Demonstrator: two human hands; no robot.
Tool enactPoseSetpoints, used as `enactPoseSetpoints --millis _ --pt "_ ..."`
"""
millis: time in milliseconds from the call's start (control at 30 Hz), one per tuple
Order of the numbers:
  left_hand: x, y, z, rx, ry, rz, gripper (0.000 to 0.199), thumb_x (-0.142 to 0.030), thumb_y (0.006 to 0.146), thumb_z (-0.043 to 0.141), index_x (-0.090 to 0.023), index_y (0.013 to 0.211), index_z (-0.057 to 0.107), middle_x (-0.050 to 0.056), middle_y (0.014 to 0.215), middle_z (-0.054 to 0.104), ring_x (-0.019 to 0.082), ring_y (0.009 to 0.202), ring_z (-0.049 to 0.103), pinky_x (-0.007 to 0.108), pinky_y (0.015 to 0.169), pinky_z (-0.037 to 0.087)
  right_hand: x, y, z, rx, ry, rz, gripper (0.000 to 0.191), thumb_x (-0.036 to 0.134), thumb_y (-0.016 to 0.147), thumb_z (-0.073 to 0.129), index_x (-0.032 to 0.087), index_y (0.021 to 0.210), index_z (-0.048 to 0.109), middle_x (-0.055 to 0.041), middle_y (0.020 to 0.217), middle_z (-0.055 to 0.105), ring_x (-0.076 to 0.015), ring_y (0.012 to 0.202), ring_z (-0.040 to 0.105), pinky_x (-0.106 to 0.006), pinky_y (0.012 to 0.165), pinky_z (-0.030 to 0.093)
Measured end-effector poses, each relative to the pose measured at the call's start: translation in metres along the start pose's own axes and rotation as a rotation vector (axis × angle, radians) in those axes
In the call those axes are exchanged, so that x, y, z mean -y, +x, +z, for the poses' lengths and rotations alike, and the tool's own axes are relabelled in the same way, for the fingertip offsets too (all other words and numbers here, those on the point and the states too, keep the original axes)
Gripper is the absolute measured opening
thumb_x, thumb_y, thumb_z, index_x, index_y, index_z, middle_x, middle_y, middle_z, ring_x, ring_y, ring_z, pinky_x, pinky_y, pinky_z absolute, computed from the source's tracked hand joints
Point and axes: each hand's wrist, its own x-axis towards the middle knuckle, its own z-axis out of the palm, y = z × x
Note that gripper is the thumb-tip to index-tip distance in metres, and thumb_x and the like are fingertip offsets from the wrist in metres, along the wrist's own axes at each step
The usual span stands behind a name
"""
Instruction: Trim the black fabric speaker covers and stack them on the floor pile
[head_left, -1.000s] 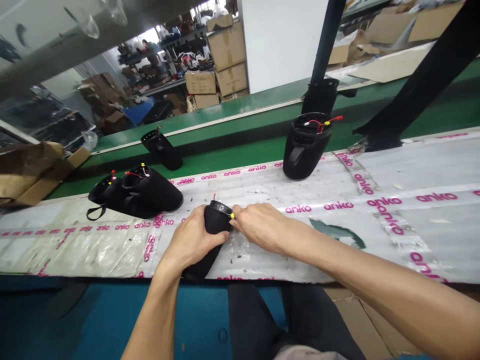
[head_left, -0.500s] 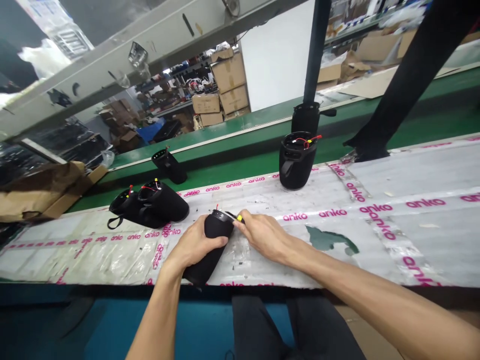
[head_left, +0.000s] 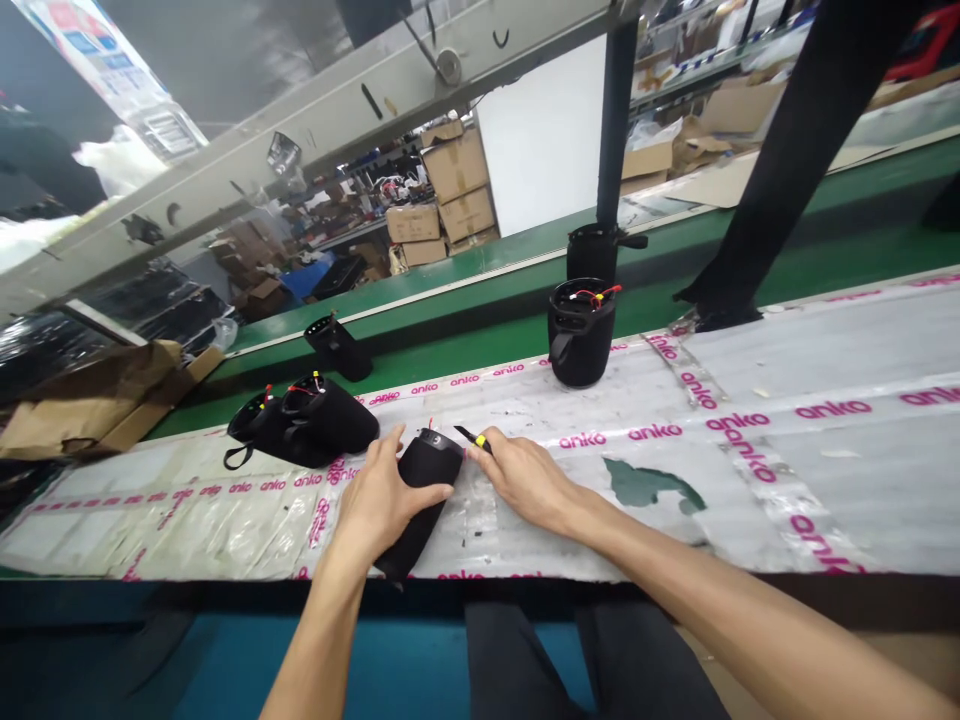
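A black fabric-covered cylinder (head_left: 425, 490) lies tilted near the front edge of the wrapped bench (head_left: 247, 510), its ringed end up and a bit of red wire showing. Around its left side is my left hand (head_left: 379, 495), thumb across the front and fingers spread behind. My right hand (head_left: 517, 475) grips a cutter with a black blade and yellow part (head_left: 478, 439). The blade points up and left, just off the cylinder's upper rim.
Two similar cylinders (head_left: 334, 415) with wires lean together at left, another (head_left: 339, 348) behind them. One stands upright (head_left: 581, 335) at right, with one more (head_left: 592, 252) behind it on the green belt (head_left: 450, 350). A black post (head_left: 787, 170) rises at right.
The cutter has come away from the cylinder's rim, and its blade now shows. My left hand's fingers have loosened and spread. The camera view has shifted slightly.
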Motion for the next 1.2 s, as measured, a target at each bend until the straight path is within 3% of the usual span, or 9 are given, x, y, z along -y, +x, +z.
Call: enactPoseSetpoints --millis 133,300,367,467,533,667,833,967,1200 --pt "-0.02 -0.01 0.018 -0.112 0.11 -0.013 0.082 -0.028 0.072 0.07 -0.02 0.147 0.037 0.017 0.139 0.049 0.041 0.124 0.05 0.053 0.101 0.04 0.0 0.002 0.004 -0.018 0.023 0.002 0.024 0.037 0.103 0.034 0.019 0.098 0.05 -0.0081 0.083 0.069 -0.0238 0.074 0.066 -0.029 0.058 0.028" --pt "-0.003 0.004 0.005 -0.147 -0.47 -0.145 0.09 -0.034 0.057 0.083 -0.02 0.138 0.047 0.016 0.142 0.049 0.043 0.136 0.037 0.057 0.115 0.021 -0.001 -0.004 0.002 -0.06 0.087 -0.023 0.023 0.039 0.103 0.036 0.021 0.096 0.048 -0.0033 0.076 0.066 -0.0203 0.068 0.062 -0.028 0.058 0.027" --pt "0.011 0.003 -0.01 -0.1 -0.597 -0.143 0.081 -0.046 0.063 0.078 -0.018 0.134 0.05 0.015 0.134 0.057 0.039 0.128 0.05 0.052 0.111 0.033 -0.001 -0.009 -0.004 -0.094 0.127 -0.028 0.023 0.039 0.104 0.033 0.022 0.095 0.046 -0.0003 0.074 0.063 -0.0173 0.066 0.059 -0.026 0.059 0.029" --pt "0.025 -0.012 -0.018 0.016 -0.803 -0.139 0.069 -0.063 0.08 0.05 -0.013 0.129 0.054 0.017 0.12 0.067 0.034 0.108 0.065 0.048 0.093 0.052 0.005 -0.019 -0.012 -0.125 0.243 -0.068 0.024 0.041 0.104 0.032 0.023 0.092 0.044 0.0028 0.072 0.058 -0.0146 0.062 0.054 -0.025 0.058 0.029" --pt "0.029 -0.024 -0.009 0.126 -1.075 -0.162 0.067 -0.062 0.085 0.04 -0.013 0.126 0.059 0.015 0.118 0.07 0.031 0.105 0.068 0.044 0.09 0.055 0.012 -0.023 -0.012 -0.118 0.319 -0.1 0.024 0.042 0.103 0.034 0.024 0.091 0.044 0.004 0.069 0.055 -0.0144 0.062 0.051 -0.025 0.058 0.028" --pt "0.026 -0.037 0.02 0.333 -1.627 -0.271 0.046 -0.047 0.085 0.051 -0.017 0.116 0.067 0.008 0.109 0.075 0.022 0.097 0.072 0.033 0.091 0.055 0.024 -0.024 -0.002 -0.09 0.389 -0.089 0.02 0.04 0.101 0.04 0.024 0.088 0.043 0.0035 0.068 0.054 -0.0148 0.063 0.051 -0.025 0.058 0.027" --pt "0.017 -0.033 0.03 0.324 -1.501 -0.265 0.047 -0.046 0.083 0.056 -0.013 0.115 0.067 0.01 0.103 0.076 0.024 0.095 0.072 0.034 0.09 0.055 0.024 -0.029 0.008 -0.087 0.409 -0.034 0.017 0.035 0.102 0.036 0.023 0.096 0.044 0.0001 0.074 0.062 -0.0171 0.068 0.058 -0.026 0.061 0.031" --pt "0.01 -0.015 0.025 0.267 -1.223 -0.238 0.047 -0.05 0.081 0.056 -0.011 0.104 0.07 0.011 0.092 0.076 0.027 0.091 0.071 0.037 0.084 0.056 0.022 -0.037 0.004 0.004 0.239 0.054 0.02 0.036 0.102 0.035 0.02 0.102 0.048 -0.0051 0.078 0.066 -0.0216 0.073 0.063 -0.028 0.06 0.031" --pt "-0.01 -0.003 0.013 0.023 -0.618 -0.118 0.047 -0.054 0.073 0.066 -0.018 0.103 0.072 0.011 0.118 0.069 0.033 0.118 0.056 0.046 0.111 0.033 0.009 -0.038 0.0 0.071 0.096 0.069 0.027 0.034 0.101 0.033 0.015 0.106 0.052 -0.0114 0.084 0.069 -0.0261 0.078 0.066 -0.031 0.06 0.03"
